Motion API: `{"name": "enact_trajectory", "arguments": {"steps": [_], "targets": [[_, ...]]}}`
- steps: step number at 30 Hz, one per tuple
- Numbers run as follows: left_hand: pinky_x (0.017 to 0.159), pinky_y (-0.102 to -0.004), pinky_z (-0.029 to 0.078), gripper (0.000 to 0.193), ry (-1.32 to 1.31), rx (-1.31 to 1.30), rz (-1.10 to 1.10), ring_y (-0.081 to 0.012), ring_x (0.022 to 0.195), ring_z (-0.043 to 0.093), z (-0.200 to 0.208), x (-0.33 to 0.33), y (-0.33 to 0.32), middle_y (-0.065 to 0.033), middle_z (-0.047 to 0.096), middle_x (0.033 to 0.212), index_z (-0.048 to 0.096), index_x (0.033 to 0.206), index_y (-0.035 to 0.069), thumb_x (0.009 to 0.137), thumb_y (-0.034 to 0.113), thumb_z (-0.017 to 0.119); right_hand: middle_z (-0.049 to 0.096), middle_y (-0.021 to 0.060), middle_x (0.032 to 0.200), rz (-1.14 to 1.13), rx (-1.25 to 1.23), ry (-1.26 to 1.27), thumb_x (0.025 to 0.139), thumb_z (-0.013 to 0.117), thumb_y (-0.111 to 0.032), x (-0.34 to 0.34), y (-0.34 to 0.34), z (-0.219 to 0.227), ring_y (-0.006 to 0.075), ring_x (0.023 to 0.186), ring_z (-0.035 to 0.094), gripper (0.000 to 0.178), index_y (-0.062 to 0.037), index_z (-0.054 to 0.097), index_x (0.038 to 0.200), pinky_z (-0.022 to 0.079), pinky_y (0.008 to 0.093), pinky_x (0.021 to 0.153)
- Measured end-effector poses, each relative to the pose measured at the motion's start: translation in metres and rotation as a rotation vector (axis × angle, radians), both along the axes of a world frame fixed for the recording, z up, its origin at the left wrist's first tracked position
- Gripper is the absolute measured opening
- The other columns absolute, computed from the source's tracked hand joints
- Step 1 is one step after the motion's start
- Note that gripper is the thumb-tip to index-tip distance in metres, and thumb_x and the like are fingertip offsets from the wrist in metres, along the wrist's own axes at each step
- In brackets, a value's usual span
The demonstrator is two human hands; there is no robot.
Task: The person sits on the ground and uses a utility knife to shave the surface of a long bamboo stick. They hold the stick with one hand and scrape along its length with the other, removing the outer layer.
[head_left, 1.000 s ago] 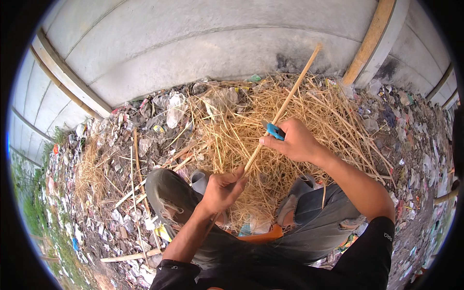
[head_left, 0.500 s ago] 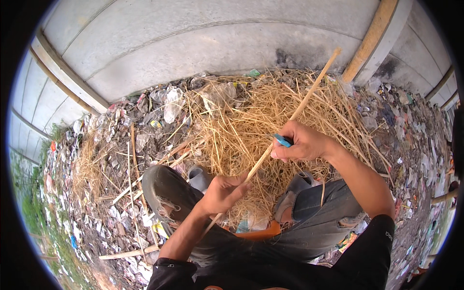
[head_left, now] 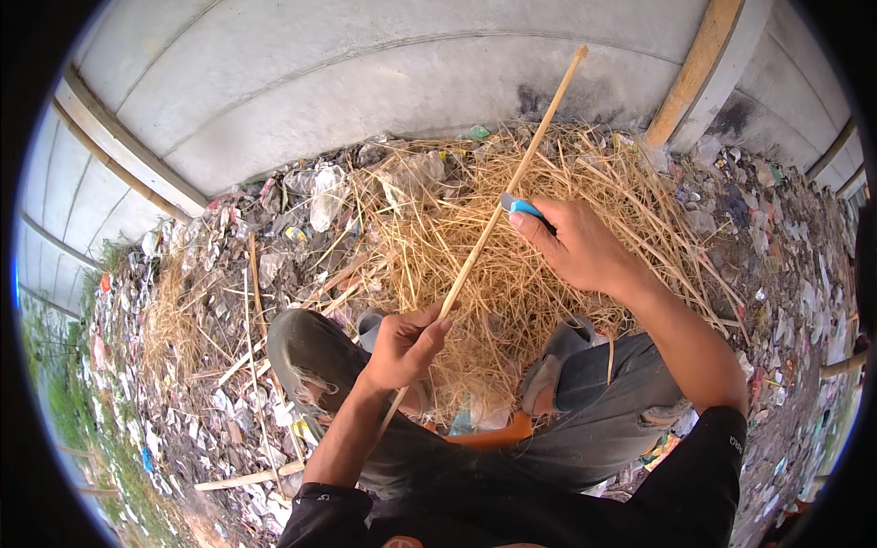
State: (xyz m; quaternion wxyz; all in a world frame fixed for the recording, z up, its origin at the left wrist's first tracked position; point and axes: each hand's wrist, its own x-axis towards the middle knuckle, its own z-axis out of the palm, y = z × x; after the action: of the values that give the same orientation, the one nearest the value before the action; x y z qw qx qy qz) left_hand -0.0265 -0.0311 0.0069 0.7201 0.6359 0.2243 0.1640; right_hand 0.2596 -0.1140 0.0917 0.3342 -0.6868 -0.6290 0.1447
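A long, pale bamboo stick (head_left: 498, 224) slants from between my knees up toward the wall. My left hand (head_left: 406, 345) is closed around its lower part. In my right hand (head_left: 571, 239) is a utility knife (head_left: 524, 206) with a blue handle, its short blade lying at the stick's upper half. Whether the blade bites into the stick I cannot tell. Beneath both hands spreads a heap of straw-like shavings (head_left: 493, 283).
A grey panel wall (head_left: 393, 82) with a wooden post (head_left: 699, 73) stands ahead. Litter-strewn ground (head_left: 228, 338) surrounds me, with thin sticks (head_left: 251, 365) lying at the left. I sit on something orange (head_left: 493, 434), knees apart, feet in grey shoes (head_left: 571, 342).
The stick's far end has swung left and up. My right hand has turned and moved slightly up with the knife, and more of the blade shows. My left hand has shifted slightly left.
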Motion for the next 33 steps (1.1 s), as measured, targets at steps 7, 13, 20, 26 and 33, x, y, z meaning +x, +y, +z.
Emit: {"name": "enact_trajectory", "arguments": {"steps": [7, 13, 20, 26, 33], "targets": [[0.052, -0.0201, 0.03, 0.037, -0.036, 0.015, -0.026, 0.0008, 0.06, 0.036, -0.004, 0.004, -0.002, 0.0093, 0.045, 0.07, 0.058, 0.137, -0.004, 0.105, 0.013, 0.056, 0.053, 0.0098, 0.053, -0.204, -0.144, -0.055, 0.108, 0.048, -0.033, 0.015, 0.008, 0.007, 0.0212, 0.044, 0.048, 0.045, 0.0006, 0.063, 0.082, 0.037, 0.0405, 0.046], [0.052, -0.0202, 0.029, 0.036, -0.037, -0.003, 0.015, 0.0008, 0.058, 0.035, -0.002, 0.001, -0.002, 0.0096, 0.044, 0.068, 0.059, 0.134, -0.006, 0.106, 0.016, 0.055, 0.05, 0.0095, 0.048, 0.01, -0.095, 0.029, 0.108, 0.046, -0.038, -0.029, 0.004, -0.027, 0.0227, 0.042, 0.049, 0.052, 0.0011, 0.063, 0.078, 0.037, 0.0399, 0.043], [0.052, -0.0201, 0.029, 0.04, -0.024, 0.052, -0.006, 0.0009, 0.058, 0.036, -0.003, 0.002, 0.003, 0.0099, 0.044, 0.068, 0.055, 0.139, -0.006, 0.106, 0.018, 0.054, 0.05, 0.0095, 0.048, 0.085, -0.007, 0.042, 0.107, 0.047, -0.039, -0.028, 0.007, -0.047, 0.024, 0.041, 0.049, 0.052, 0.0002, 0.063, 0.078, 0.038, 0.0412, 0.044], [0.052, -0.0199, 0.03, 0.039, -0.021, 0.068, 0.011, 0.0011, 0.058, 0.037, 0.0, -0.001, 0.003, 0.0104, 0.045, 0.068, 0.056, 0.139, -0.005, 0.106, 0.014, 0.053, 0.048, 0.0066, 0.048, 0.016, -0.059, 0.071, 0.107, 0.047, -0.043, -0.012, 0.019, -0.023, 0.0181, 0.042, 0.046, 0.053, -0.0018, 0.061, 0.076, 0.036, 0.0392, 0.045], [0.046, -0.0223, 0.029, 0.038, -0.048, 0.086, 0.031, -0.0013, 0.048, 0.038, 0.0, -0.001, -0.001, 0.0067, 0.046, 0.059, 0.057, 0.133, -0.01, 0.106, 0.015, 0.053, 0.038, -0.0043, 0.05, 0.241, -0.354, 0.429, 0.104, 0.052, -0.047, -0.012, 0.018, -0.035, 0.0088, 0.041, 0.034, 0.057, -0.0081, 0.052, 0.063, 0.031, 0.0305, 0.042]]}}
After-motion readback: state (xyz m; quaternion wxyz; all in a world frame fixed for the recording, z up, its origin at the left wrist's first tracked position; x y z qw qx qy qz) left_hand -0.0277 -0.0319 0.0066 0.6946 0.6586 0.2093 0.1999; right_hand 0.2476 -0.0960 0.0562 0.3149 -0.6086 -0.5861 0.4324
